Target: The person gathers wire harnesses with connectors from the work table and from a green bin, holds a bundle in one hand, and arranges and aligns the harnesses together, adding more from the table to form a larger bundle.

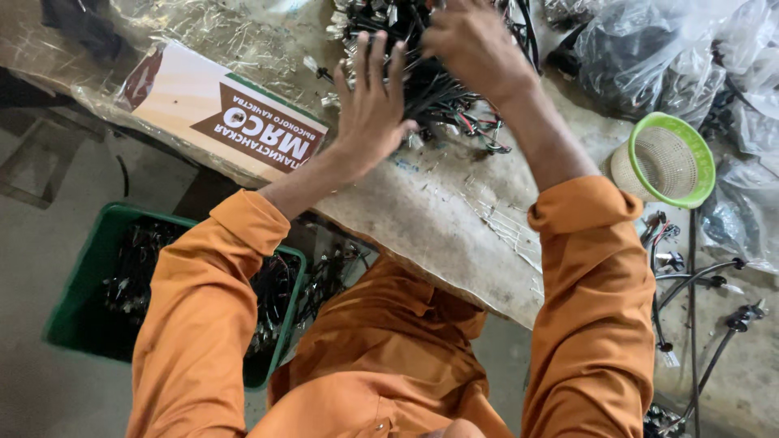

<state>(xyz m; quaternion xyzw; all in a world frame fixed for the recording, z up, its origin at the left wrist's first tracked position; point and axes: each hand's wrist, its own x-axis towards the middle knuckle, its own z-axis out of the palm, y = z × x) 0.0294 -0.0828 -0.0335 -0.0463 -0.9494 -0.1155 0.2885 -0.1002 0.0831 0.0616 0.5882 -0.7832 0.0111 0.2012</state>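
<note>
Sleeves (203, 324): plain orange.
Crate (81, 300), lower left: green.
Basket (667, 161), right: lime rim, beige weave.
Wire bundle (430, 81), top centre: black, red flecks.

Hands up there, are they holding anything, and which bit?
Both hands, left hand and right hand, are on the bundle of black wires. Whether the fingers actually grip it cannot be told.
</note>
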